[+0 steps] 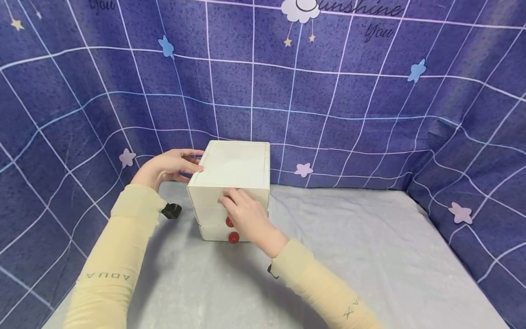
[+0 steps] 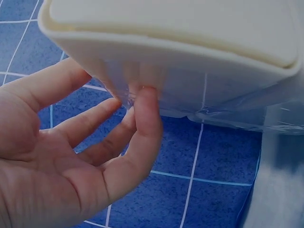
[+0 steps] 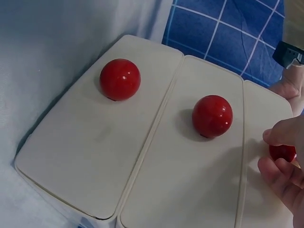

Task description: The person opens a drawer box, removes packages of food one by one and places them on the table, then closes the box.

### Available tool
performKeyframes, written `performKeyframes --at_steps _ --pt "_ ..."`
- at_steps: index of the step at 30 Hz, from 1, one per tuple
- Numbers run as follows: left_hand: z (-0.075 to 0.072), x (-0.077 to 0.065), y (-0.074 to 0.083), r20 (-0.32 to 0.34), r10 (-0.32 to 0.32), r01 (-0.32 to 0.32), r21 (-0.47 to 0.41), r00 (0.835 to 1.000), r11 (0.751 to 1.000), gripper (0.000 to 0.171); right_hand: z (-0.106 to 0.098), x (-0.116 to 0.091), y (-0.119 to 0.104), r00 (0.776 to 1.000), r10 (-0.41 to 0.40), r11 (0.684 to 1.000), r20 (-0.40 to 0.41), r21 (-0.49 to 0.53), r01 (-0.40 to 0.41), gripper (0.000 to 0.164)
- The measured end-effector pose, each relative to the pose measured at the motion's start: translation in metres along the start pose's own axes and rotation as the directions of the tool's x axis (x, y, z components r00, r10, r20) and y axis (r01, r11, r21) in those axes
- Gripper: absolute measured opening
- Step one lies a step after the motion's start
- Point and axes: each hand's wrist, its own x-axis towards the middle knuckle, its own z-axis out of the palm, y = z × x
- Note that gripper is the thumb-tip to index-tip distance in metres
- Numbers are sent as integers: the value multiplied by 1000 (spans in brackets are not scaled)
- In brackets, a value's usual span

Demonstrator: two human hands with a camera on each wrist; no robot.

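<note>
Three white drawers [image 3: 166, 166]: stacked in one drawer unit [image 1: 236, 160], left of centre in the head view, their fronts facing the person and their panels level with one another.
Right hand [image 1: 246, 212]: in front of the uppermost drawer, its thumb and fingertips curled and clamped on the top knob [image 3: 283, 153].
Left hand [image 1: 174, 164]: at the unit's left side, fingers apart and loosely bent, fingertips against the side wall.
Other knobs: the middle knob [image 3: 212, 116] and the bottom knob [image 3: 120, 79], red, round and glossy, each on its own drawer front.
In the way: from the head view the right hand covers the top knob and part of the middle one; its forearm, in a pale yellow sleeve [image 1: 324, 285], crosses the cloth at the unit's lower right.
Underneath: a pale grey cloth [image 1: 361, 256], stretching off to the right of the unit.
Behind and beside: a blue-purple backdrop [image 1: 320, 125] with pale grid lines and printed stars [image 1: 303, 170], near the unit's back.
Wrists: a small black device [image 1: 171, 211] by the left cuff, another, partly hidden, by the right.
</note>
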Motion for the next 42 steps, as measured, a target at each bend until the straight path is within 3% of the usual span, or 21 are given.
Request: performKeyframes --at_steps 14,30,42 --pt "3 -2 7 -25 -31 32 55 999 998 80 -6 1 -1 999 -29 996 20 -79 31 29" --pt "4 -2 8 -48 -43 47 74 998 996 81 -14 0 -8 998 -66 994 12 -91 67 33" --pt "3 -1 6 -36 -39 41 76 999 996 79 -28 -6 -17 996 -95 993 1 -67 94 20"
